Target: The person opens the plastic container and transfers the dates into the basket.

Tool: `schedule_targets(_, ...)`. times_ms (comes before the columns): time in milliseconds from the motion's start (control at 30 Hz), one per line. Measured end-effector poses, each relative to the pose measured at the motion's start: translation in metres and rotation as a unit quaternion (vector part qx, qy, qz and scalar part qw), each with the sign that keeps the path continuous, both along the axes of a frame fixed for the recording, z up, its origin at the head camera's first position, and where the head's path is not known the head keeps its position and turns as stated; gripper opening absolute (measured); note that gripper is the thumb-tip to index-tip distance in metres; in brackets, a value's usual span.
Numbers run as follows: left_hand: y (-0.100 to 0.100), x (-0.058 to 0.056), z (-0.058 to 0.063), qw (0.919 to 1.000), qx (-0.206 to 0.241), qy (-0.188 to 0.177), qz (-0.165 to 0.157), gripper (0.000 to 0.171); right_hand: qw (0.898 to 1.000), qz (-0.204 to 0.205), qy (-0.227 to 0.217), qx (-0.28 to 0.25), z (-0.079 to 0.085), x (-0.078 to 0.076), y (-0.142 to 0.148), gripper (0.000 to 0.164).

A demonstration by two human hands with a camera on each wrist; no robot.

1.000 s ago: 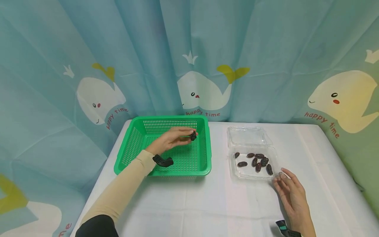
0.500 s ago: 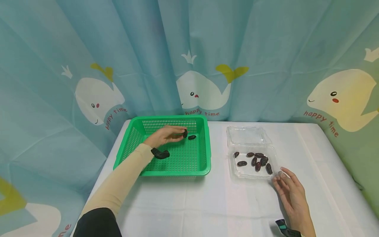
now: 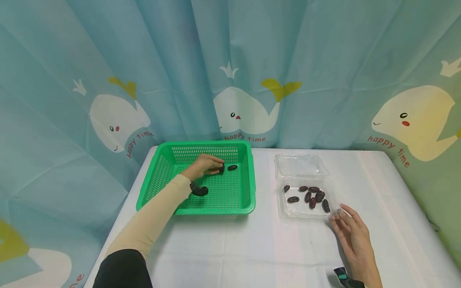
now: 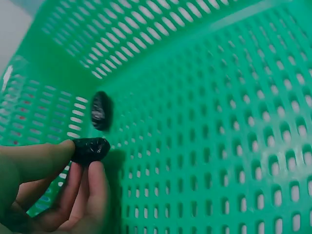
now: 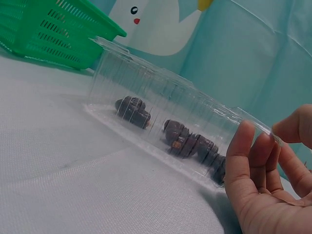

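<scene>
Inside the green plastic basket (image 3: 230,211), my left hand (image 3: 204,165) pinches a dark, wrinkled date (image 4: 91,150) between thumb and fingertips, low over the slotted floor. Just beyond it another date (image 4: 101,111) lies on that floor, near the basket's far right side. My right hand (image 3: 354,238) pinches the near right corner of a clear plastic clamshell box (image 5: 161,78), thumb on top of the rim and fingers against the outer wall. Several dates (image 3: 312,203) lie spread in the box, some bunched toward its right side.
The clamshell's transparent lid (image 3: 301,165) is folded back toward the curtain (image 3: 173,72), which hangs right behind the table. A white cloth (image 3: 252,248) covers the table. The box stands right of the basket, with a strip of cloth between them.
My left hand has moved left and down within the basket. One date now lies on the basket floor, while another stays between the fingers. My right hand keeps its hold on the box corner.
</scene>
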State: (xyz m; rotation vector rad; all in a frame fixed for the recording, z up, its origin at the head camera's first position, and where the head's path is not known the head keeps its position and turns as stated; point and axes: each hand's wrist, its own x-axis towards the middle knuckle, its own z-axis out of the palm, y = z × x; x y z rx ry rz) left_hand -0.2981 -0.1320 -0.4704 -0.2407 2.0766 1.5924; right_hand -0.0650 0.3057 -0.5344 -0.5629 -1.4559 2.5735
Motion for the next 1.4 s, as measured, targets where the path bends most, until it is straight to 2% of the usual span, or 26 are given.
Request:
schedule_targets(100, 0.001, 0.003, -0.001, 0.9988, -0.032, 0.032, -0.019, 0.03, 1.0, 0.001, -0.001, 0.001, 0.0, 0.0, 0.0, 0.028)
schedule_targets(267, 0.004, 0.006, 0.001, 0.9958, -0.06, 0.065, -0.025, 0.028, 1.0, 0.002, 0.008, 0.002, 0.0, 0.0, 0.0, 0.029)
schedule_targets(433, 0.007, 0.011, 0.001, 0.9879, -0.095, 0.115, -0.042, 0.025, 1.0, -0.001, 0.004, 0.006, -0.001, 0.0, 0.0, 0.029)
schedule_targets(567, 0.008, 0.015, 0.0, 0.9749, -0.132, 0.166, -0.07, 0.024, 1.0, -0.005, -0.004, 0.013, -0.001, 0.0, -0.001, 0.029)
schedule_targets(700, 0.01, 0.017, 0.0, 0.9531, -0.187, 0.216, -0.1, 0.022, 1.0, -0.005, -0.005, 0.011, -0.001, 0.0, 0.0, 0.029)
schedule_targets(767, 0.01, 0.017, 0.0, 0.9442, -0.208, 0.231, -0.11, 0.021, 1.0, -0.005, -0.002, 0.007, -0.001, 0.0, 0.0, 0.029)
schedule_targets(900, 0.01, 0.015, 0.002, 0.9316, -0.233, 0.249, -0.127, 0.02, 1.0, -0.001, 0.007, -0.005, -0.002, 0.001, 0.001, 0.03)
schedule_targets(1067, 0.01, 0.015, 0.017, 0.911, -0.257, 0.286, -0.148, 0.019, 1.0, 0.005, 0.011, -0.01, -0.003, 0.003, 0.0, 0.03)
schedule_targets(1300, 0.019, 0.021, 0.049, 0.902, -0.258, 0.305, -0.164, 0.022, 1.0, 0.0, 0.006, -0.002, -0.002, 0.003, -0.001, 0.03)
schedule_targets(1400, 0.029, 0.025, 0.062, 0.8935, -0.266, 0.314, -0.18, 0.02, 1.0, -0.001, 0.008, -0.002, -0.001, 0.003, 0.0, 0.029)
